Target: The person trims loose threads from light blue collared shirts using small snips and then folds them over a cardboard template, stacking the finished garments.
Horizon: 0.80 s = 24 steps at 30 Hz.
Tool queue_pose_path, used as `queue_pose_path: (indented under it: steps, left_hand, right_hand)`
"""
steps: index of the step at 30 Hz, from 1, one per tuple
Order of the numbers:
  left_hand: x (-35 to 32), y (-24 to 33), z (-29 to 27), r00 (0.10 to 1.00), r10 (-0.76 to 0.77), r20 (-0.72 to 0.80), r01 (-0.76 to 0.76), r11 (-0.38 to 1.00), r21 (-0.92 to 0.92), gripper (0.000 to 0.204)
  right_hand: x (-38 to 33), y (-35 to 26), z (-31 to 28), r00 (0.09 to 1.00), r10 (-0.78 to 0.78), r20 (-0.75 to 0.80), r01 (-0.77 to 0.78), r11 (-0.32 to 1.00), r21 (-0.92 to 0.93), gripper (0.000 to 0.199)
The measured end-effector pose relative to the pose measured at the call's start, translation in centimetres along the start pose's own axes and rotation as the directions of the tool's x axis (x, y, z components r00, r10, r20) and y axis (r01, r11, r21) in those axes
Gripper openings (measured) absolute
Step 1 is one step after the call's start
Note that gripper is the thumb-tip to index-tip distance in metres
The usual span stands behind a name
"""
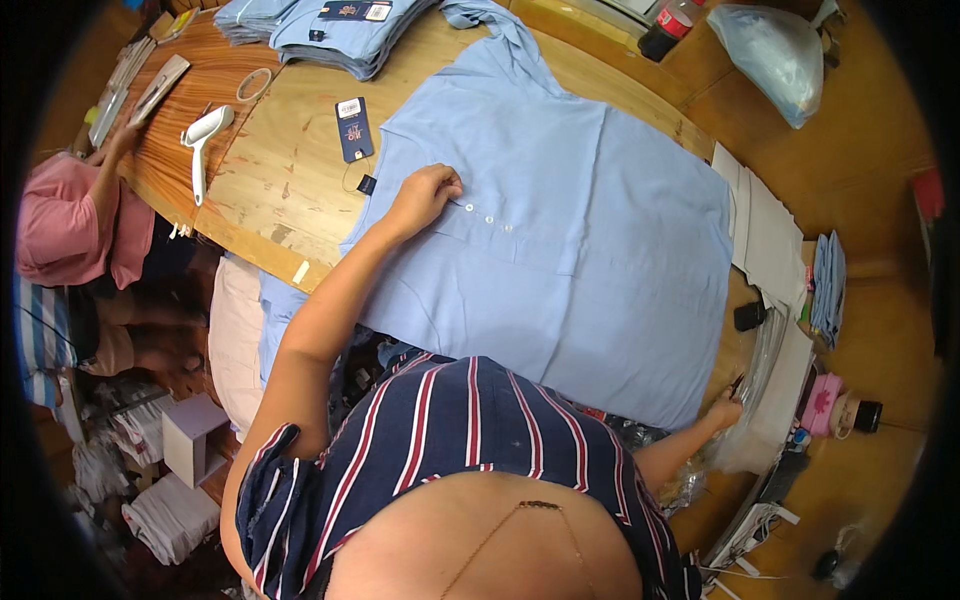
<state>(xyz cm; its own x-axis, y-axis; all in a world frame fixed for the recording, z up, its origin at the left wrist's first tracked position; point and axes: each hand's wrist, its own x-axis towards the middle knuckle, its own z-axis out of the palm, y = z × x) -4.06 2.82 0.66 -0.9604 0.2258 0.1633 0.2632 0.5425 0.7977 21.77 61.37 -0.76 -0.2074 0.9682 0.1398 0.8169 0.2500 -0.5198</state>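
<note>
A light blue shirt (570, 230) lies spread flat on the wooden table (290, 170), its button placket near the left-centre. My left hand (428, 192) rests closed on the shirt by the white buttons, pressing the collar area. Far to the right, my right hand (725, 410) reaches past the table's edge into a stack of clear plastic bags (765, 400) and grips one. A dark blue hang tag (353, 128) on a string lies on the table just left of the shirt.
Folded blue shirts (330, 25) are stacked at the table's far left. White cardboard sheets (765, 230) lie right of the shirt. A white handheld tool (203, 135) and a tape ring (254, 84) lie to the left. Another person in pink (70, 225) works at the left edge.
</note>
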Motion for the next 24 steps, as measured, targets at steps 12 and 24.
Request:
queue_pose_path:
  steps: [12,24]
  left_hand:
    - [-0.2,-1.5,0.5,0.991,-0.124,-0.044,0.112,0.971,-0.213,0.009]
    - [-0.6,-0.4,0.0,0.99,-0.116,-0.083,0.095,0.969,-0.228,0.007]
  right_hand:
    - [-31.6,-27.4,7.8,0.214,-0.868,0.449,0.535,0.489,0.69,0.023]
    - [-34.6,-29.2,9.8,0.057,-0.884,0.465,0.559,0.414,0.719,0.023]
